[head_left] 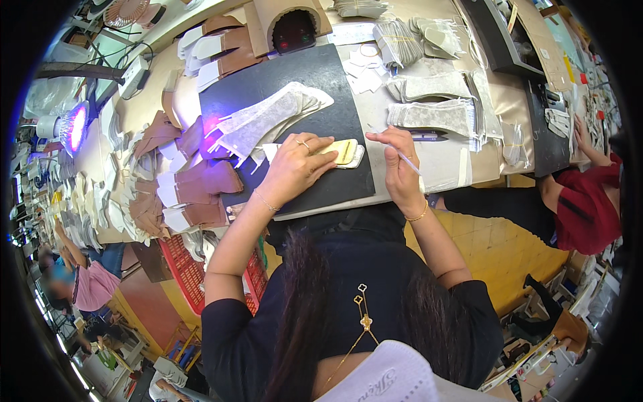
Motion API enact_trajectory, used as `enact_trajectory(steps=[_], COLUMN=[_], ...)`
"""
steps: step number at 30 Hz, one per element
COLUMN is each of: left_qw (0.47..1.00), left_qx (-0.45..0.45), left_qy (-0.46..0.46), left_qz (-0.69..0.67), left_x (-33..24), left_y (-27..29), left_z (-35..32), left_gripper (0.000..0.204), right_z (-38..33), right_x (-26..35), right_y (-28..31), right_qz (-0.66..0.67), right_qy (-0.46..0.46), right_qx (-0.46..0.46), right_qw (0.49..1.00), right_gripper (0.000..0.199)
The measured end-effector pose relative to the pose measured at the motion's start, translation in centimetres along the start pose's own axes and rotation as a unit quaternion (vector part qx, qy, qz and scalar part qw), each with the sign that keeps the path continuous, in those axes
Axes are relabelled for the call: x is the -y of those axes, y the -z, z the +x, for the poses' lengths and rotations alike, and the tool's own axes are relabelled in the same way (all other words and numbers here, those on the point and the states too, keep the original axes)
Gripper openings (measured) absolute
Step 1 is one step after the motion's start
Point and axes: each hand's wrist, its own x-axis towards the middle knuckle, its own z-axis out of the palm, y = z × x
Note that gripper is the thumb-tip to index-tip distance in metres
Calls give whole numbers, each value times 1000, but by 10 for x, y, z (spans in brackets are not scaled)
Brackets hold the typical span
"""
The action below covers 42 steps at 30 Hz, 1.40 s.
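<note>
Currently, your left hand [295,167] lies flat, fingers spread and pressing down on a small pale yellow template [339,151] that sits on a white shoe-upper piece [355,158] at the near edge of the black rectangular work mat [335,87]. Your right hand [397,167] pinches a thin white marking pen [408,162] between thumb and fingers, its tip just beside the right edge of that white piece; whether the tip touches cannot be told. Judge the marking of this piece as in progress, not complete. On the mat behind your left hand, a fanned stack of grey-white patterned fabric pieces [268,120] lies close by. Further bundles of grey patterned pieces [435,100] rest on the beige table [509,100] to the right, and brown leather pieces [194,187] crowd the left side, so much material appears to remain.
</note>
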Motion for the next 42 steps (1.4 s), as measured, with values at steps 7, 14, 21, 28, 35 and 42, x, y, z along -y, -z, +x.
enact_trajectory(steps=[7,14,21,28,35,42], left_qw=[1000,1000,999,999,1000,994], left_qx=[1,-11,-14,-19,-24,-79], left_qy=[-3,-11,-23,-29,-11,26], left_qz=[-1,4,17,28,3,-64], left_x=[0,0,1,0,-4,0], left_y=[-2,-5,-8,-9,-11,-10], left_z=[1,0,-1,-2,-6,-9], left_gripper=[21,22,23,23,24,34], right_z=[-2,3,11,24,35,3], right_x=[3,4,1,3,5,11], right_y=[-5,-6,-13,-17,-7,-10], right_qz=[0,-3,-31,-99,-100,87], right_qy=[-10,-19,-18,44,8,-55], right_qx=[-1,13,103,132,32,6], right_qw=[1000,1000,994,985,994,995], right_gripper=[28,20,23,15,20,25])
